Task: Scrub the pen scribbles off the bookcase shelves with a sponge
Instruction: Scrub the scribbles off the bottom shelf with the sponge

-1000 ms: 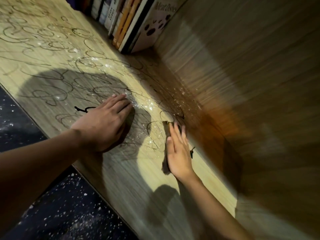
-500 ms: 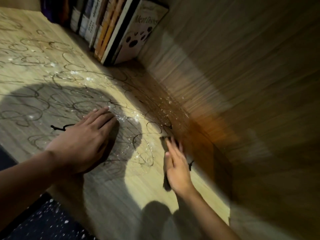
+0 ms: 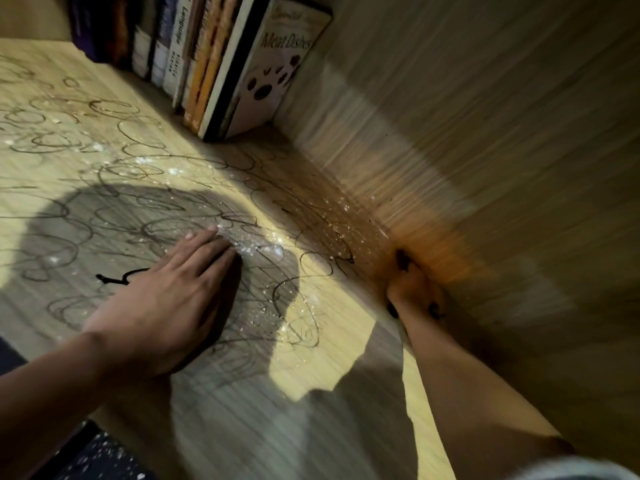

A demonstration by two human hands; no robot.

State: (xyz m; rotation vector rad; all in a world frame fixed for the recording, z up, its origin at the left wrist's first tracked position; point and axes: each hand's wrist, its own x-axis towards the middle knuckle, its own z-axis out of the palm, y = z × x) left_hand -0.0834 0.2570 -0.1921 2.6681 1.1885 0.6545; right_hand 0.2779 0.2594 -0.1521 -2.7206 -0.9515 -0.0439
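Observation:
A light wooden shelf (image 3: 329, 341) is covered in looping dark pen scribbles (image 3: 114, 216) and flecks of white powder (image 3: 263, 249). My left hand (image 3: 166, 299) lies flat on the scribbled board, palm down, fingers together. My right hand (image 3: 414, 289) is pressed into the corner where the shelf meets the side wall, fingers curled over a dark sponge (image 3: 401, 258); only its tip shows above my fingers. The hand is blurred and in deep shade.
A row of upright books (image 3: 221, 64) stands at the back of the shelf, the nearest titled "Meat Dishes" (image 3: 277, 74). The bookcase's side wall (image 3: 485, 168) rises on the right. Dark speckled floor (image 3: 104, 455) shows below the shelf's front edge.
My right hand has slid right with the sponge, from the open board into the corner by the side wall. The left hand has stayed flat in place. The view has tilted.

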